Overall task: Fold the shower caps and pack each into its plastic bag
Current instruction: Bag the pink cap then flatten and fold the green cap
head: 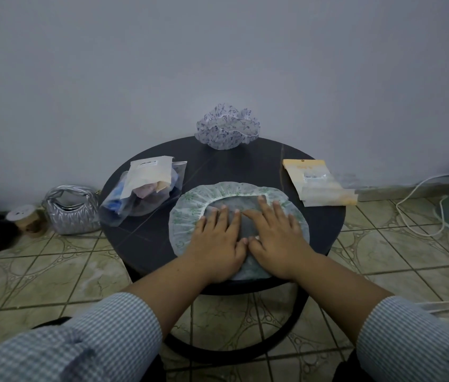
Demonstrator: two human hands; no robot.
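— While both my hands press flat, where's the cap?
— My left hand [218,238] and right hand [275,232], fingers [264,209] straight and spread, pin the green shower cap [218,193] at the table's [245,161] near edge; the empty bags [319,181] lie by its right edge.

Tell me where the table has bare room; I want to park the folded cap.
Bare tabletop lies between the purple cap, the filled bags and the empty bags. A smaller patch is near left. Both hands press the green cap, crowding the front.
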